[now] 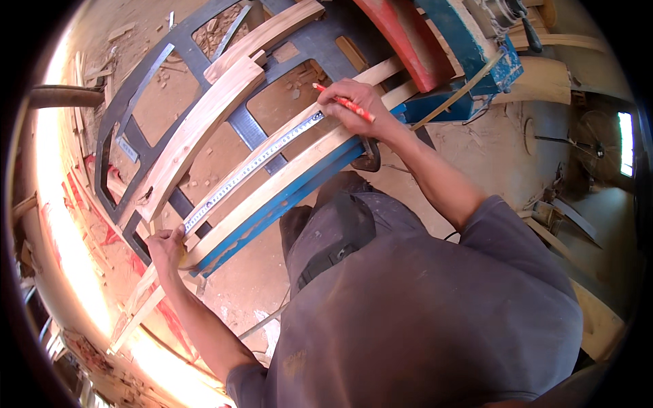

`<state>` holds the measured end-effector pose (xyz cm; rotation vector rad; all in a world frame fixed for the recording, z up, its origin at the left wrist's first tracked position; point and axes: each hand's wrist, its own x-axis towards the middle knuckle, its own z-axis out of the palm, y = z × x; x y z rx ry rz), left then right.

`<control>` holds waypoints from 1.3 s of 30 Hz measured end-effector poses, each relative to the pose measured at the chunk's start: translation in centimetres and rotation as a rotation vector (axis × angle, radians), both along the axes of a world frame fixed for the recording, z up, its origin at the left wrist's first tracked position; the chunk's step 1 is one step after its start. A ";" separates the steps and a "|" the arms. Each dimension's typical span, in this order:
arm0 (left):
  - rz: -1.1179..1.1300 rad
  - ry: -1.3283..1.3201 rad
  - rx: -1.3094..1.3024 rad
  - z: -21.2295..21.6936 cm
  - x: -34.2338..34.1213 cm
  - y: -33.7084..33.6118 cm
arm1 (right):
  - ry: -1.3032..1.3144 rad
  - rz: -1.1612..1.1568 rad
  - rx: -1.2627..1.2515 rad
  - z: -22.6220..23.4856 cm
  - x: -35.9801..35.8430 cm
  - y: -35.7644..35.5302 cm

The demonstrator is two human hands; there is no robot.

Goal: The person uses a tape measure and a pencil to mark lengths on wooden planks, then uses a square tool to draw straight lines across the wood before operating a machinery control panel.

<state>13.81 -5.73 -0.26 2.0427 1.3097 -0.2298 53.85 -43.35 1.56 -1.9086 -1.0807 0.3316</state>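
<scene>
A white tape measure lies stretched along a narrow wooden strip. My left hand is closed on the tape's near-left end, thumb on top; a yellowish piece shows partly under its fingers. At the tape's far end my right hand rests by the strip. It grips a red pencil that lies across its fingers. Between the strip and me runs a second wooden strip, along a blue metal beam.
A dark openwork frame spreads beyond the strips, with curved wooden pieces on it. Red and blue machine parts stand at upper right. Wood scraps litter the floor, and more strips project at lower left.
</scene>
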 end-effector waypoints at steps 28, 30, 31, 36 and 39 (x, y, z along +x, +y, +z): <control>0.097 0.193 -0.022 1.8 1.9 -1.6 | -0.394 0.020 -0.361 -0.4 3.9 -2.7; 0.083 0.211 -0.019 2.0 2.2 -1.5 | -0.457 -0.064 -0.399 -0.3 4.5 -3.1; 0.092 0.214 -0.023 2.2 2.3 -1.5 | -0.523 -0.086 -0.447 -0.2 4.6 -3.2; 0.100 0.241 -0.052 2.9 2.6 -1.7 | -0.644 -0.038 -0.461 -0.7 2.4 -1.1; 0.119 0.246 -0.044 3.4 3.0 -2.0 | -0.604 0.065 -0.400 -0.5 0.2 1.1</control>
